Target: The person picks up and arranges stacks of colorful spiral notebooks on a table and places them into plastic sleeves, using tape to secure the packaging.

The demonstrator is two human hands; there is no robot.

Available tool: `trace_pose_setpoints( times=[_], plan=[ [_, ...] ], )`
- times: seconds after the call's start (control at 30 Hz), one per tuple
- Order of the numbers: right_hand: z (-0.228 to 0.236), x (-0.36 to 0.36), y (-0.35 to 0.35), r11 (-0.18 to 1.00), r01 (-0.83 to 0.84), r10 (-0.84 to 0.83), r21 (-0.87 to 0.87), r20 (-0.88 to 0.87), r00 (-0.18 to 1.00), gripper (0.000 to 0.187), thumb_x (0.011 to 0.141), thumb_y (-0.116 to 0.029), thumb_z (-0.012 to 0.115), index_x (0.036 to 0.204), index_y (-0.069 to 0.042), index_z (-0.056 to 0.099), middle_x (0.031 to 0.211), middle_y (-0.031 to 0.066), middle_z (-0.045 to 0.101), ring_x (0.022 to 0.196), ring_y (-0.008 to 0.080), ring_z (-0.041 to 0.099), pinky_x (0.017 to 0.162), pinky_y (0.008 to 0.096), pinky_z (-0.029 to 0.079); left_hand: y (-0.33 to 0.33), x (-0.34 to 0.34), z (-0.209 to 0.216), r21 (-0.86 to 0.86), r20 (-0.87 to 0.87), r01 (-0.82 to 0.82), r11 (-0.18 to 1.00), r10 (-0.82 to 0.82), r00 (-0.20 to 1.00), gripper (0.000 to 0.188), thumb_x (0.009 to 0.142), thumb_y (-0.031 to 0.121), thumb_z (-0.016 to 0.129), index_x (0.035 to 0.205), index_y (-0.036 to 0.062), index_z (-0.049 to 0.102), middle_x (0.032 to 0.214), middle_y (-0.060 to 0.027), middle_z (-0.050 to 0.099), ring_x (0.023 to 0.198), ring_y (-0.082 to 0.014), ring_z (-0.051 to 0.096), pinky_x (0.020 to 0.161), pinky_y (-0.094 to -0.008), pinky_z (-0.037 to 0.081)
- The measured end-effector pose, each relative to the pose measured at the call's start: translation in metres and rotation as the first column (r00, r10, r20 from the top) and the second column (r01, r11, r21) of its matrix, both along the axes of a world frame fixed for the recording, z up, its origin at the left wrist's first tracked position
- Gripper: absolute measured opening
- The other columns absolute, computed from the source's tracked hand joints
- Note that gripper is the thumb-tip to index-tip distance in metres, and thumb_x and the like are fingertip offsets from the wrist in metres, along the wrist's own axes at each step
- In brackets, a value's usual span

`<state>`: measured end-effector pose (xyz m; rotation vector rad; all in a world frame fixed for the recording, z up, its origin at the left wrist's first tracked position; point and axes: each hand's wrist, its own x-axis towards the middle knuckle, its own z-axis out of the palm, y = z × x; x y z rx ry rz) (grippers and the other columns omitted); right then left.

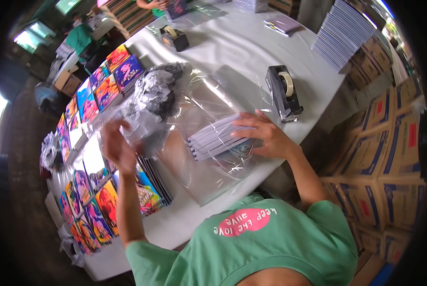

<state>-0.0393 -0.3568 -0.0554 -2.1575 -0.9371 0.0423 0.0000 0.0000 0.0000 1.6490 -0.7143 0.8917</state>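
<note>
A small stack of notebooks (213, 138), white page edges up, lies inside a large clear plastic bag (185, 164) on the table. My right hand (268, 136) spans the stack's right end, fingers over the page edges and thumb on the near side. Whether plastic lies between hand and notebooks is hard to make out. Left of the bag, my left hand (118, 148) is raised over the colourful notebooks, its fingers smeared by motion. Crumpled clear plastic bags (151, 93) lie just beyond it.
Stacks of bright-covered notebooks (99, 205) line the table's left side. A black tape dispenser (284, 93) stands right of the bag, another tape dispenser (174, 38) farther back. Tall paper stacks (342, 35) rise at the far right. Cardboard boxes (366, 162) flank the table. A co-worker's hand (158, 5) shows at the far edge.
</note>
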Motion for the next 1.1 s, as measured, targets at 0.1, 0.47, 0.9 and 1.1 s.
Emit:
trace_pose_setpoints(
  times=[0.1,0.47,0.9,1.1],
  plan=[
    [0.018,-0.002,0.006,0.968,-0.001,0.015,-0.251,0.057,0.998,0.072,0.058,-0.017,0.08,0.125,-0.029,0.057,0.143,0.0003,0.041,0.135,0.0244,0.03,0.112,0.0436,0.024,-0.032,-0.047,-0.046,0.756,0.002,0.083,0.649,-0.128,0.992,0.042,0.065,0.016,0.07,0.106,0.0071,0.065,0.106,-0.0058,0.064,0.104,-0.0224,0.059,0.085,-0.0351,0.045],
    [0.034,0.002,0.018,0.926,-0.073,0.062,-0.37,-0.043,0.997,0.087,0.055,-0.022,0.083,0.133,-0.034,0.047,0.153,-0.0002,0.019,0.14,0.0219,0.02,0.111,0.0511,0.019,-0.072,-0.019,-0.04,0.67,-0.468,0.532,0.518,-0.262,0.844,0.075,0.059,0.015,0.065,0.131,0.0132,0.044,0.14,-0.0051,0.043,0.129,-0.0226,0.04,0.1,-0.047,0.031],
    [0.042,0.004,0.005,0.939,-0.271,0.259,-0.214,-0.081,0.962,0.08,0.061,-0.024,0.081,0.134,-0.032,0.047,0.154,0.0101,0.012,0.141,0.027,0.017,0.109,0.0599,0.014,-0.092,-0.02,-0.017,0.857,-0.439,0.442,0.266,-0.074,0.896,0.098,0.058,0.021,0.073,0.145,0.0235,0.027,0.147,0.0014,0.033,0.133,-0.0176,0.033,0.098,-0.0538,0.029],
    [0.029,0.06,-0.011,0.946,0.25,-0.039,0.207,-0.692,0.72,0.048,0.077,-0.008,0.069,0.123,-0.01,0.057,0.137,0.0151,0.045,0.129,0.0249,0.042,0.101,0.0403,0.04,-0.097,-0.02,-0.015,0.889,-0.402,0.397,0.229,-0.026,0.915,0.1,0.058,0.026,0.074,0.145,0.0242,0.025,0.149,0.0029,0.03,0.135,-0.0153,0.031,0.102,-0.0589,0.021]
  ],
)
